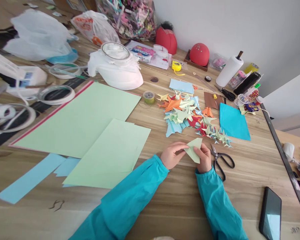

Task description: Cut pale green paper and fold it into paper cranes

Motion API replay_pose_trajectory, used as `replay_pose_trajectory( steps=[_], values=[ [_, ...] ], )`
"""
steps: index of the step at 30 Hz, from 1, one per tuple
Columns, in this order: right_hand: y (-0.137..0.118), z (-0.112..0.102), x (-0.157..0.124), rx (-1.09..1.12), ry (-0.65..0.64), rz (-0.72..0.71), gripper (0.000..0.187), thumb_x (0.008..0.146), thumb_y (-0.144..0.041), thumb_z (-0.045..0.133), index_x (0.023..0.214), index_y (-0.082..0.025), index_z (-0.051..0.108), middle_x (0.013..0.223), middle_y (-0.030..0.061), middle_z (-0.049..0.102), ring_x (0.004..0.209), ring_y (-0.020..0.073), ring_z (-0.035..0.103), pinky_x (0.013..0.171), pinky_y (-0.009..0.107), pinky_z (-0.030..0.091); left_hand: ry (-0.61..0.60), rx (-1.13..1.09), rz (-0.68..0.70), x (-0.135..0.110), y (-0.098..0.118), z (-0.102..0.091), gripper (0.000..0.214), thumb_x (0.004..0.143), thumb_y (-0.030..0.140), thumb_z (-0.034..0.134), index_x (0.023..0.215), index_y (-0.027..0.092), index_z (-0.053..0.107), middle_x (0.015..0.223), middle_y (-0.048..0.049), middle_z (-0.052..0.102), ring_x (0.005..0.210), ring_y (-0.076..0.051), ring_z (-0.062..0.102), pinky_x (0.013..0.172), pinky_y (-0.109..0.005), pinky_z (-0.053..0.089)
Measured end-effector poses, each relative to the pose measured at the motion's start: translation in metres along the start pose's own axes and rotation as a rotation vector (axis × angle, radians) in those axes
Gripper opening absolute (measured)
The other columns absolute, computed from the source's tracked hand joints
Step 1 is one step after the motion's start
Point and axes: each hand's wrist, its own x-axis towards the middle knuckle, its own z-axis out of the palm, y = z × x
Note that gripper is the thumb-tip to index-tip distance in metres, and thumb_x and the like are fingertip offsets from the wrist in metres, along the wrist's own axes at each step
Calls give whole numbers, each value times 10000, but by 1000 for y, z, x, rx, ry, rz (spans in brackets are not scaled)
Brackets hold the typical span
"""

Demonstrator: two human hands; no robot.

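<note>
Between both hands, just above the wooden table, is a small piece of folded pale green paper (pixel 193 150). My left hand (pixel 173 155) pinches its left edge with thumb and fingers. On the other side my right hand (pixel 203 157) grips it, the thumb lying across the front. Beyond the hands lies a pile of folded paper shapes (pixel 181 111) in orange, green, blue and red. Black-handled scissors (pixel 221 158) rest beside my right hand, blades partly apart. To the left, pale green paper sheets (pixel 110 153) overlap blue paper strips (pixel 31 178).
A phone (pixel 270 213) lies at the front right. Near the pile are a turquoise square (pixel 234 121) and a spool of line (pixel 149 97). Farther back stand a white wrapped form (pixel 115 70), a yellow tape measure (pixel 176 66) and a red dome (pixel 199 54).
</note>
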Motion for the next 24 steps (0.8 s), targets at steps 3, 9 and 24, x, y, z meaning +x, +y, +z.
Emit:
replay_pose_trajectory(
  steps=[3,9,24],
  values=[
    [0,0,0,-5,-37,-38,267,701,-447,703,733,-184,665,593,12,644,578,172,597,483,263,431,22,-86,-54,2,1,1,175,802,302,639,858,161,726,913,-89,708,820,-188,671,743,-288,571],
    [5,-2,0,-21,-69,-161,338,789,-463,627,1012,-208,628,866,47,680,772,196,631,570,283,493,105,-298,-345,7,7,-1,358,707,470,716,819,132,689,675,-48,695,541,-144,624,560,-262,542],
    [12,-4,1,-176,-9,-157,254,644,-404,780,794,-208,721,652,8,698,587,152,599,534,263,464,51,-247,-306,8,13,-6,344,727,460,696,619,138,638,591,23,503,429,-56,449,395,-193,348]
  ],
)
